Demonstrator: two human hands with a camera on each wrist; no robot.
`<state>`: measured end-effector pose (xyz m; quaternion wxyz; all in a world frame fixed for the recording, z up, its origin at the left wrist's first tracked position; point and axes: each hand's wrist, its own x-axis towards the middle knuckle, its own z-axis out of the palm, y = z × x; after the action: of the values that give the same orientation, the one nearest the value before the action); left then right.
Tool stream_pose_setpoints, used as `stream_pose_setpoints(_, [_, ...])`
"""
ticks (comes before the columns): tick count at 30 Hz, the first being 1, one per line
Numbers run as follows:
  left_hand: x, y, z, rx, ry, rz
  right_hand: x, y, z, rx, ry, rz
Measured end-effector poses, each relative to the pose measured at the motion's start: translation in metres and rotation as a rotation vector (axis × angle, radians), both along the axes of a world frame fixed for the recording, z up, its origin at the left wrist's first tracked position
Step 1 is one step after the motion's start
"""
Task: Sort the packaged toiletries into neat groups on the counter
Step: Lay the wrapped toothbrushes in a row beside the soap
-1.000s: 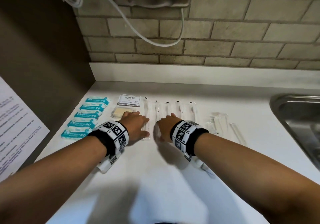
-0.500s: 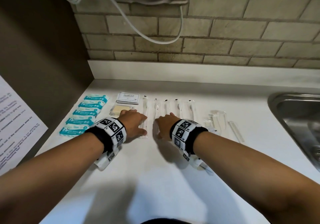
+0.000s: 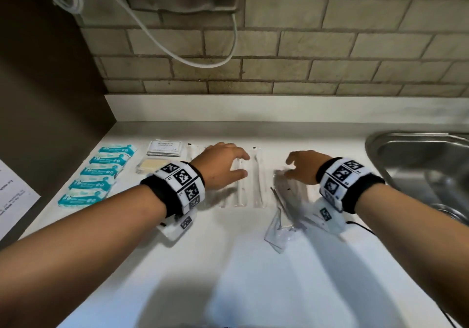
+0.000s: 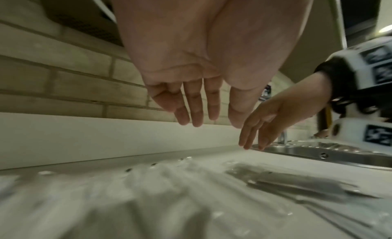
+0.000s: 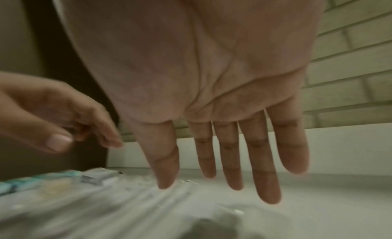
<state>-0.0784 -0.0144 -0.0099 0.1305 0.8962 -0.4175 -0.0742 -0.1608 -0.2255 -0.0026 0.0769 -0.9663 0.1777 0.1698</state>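
Several teal packets (image 3: pixel 101 170) lie in a column at the counter's left. Beside them are a white sachet (image 3: pixel 165 147) and a beige pad (image 3: pixel 149 165). Long clear-wrapped white sticks (image 3: pixel 257 175) lie in a row mid-counter. My left hand (image 3: pixel 223 165) hovers over that row with fingers extended and holds nothing, as the left wrist view (image 4: pixel 203 108) confirms. My right hand (image 3: pixel 302 168) hovers open above a loose pile of clear-wrapped items (image 3: pixel 286 201). Its fingers (image 5: pixel 229 158) are straight and apart from the counter.
A steel sink (image 3: pixel 418 165) is set into the counter at the right, near my right wrist. A brick wall (image 3: pixel 279 48) with a white upstand closes the back, and a white cable (image 3: pixel 177 48) hangs there. A dark panel with a paper sheet (image 3: pixel 12 201) bounds the left.
Both hands have lifted off the wrapped sticks and moved right. The right hand now hangs over the clear-wrapped pile, which looks shifted toward me. The camera has moved closer.
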Motion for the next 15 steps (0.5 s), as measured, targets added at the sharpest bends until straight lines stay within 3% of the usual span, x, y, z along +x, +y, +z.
stream_pose_setpoints(4, [-0.034, -0.062, -0.005, 0.051, 0.129, -0.028, -0.005, -0.045, -0.016, -0.053, 0.122, -0.177])
stream_pose_setpoints(9, [-0.062, -0.11, -0.03, 0.165, 0.145, 0.09, 0.003, -0.058, -0.034, 0.127, 0.064, -0.314])
stream_pose_setpoints(15, [-0.063, -0.12, -0.041, 0.157, 0.207, 0.18, 0.009, -0.058, -0.039, 0.144, 0.062, -0.181])
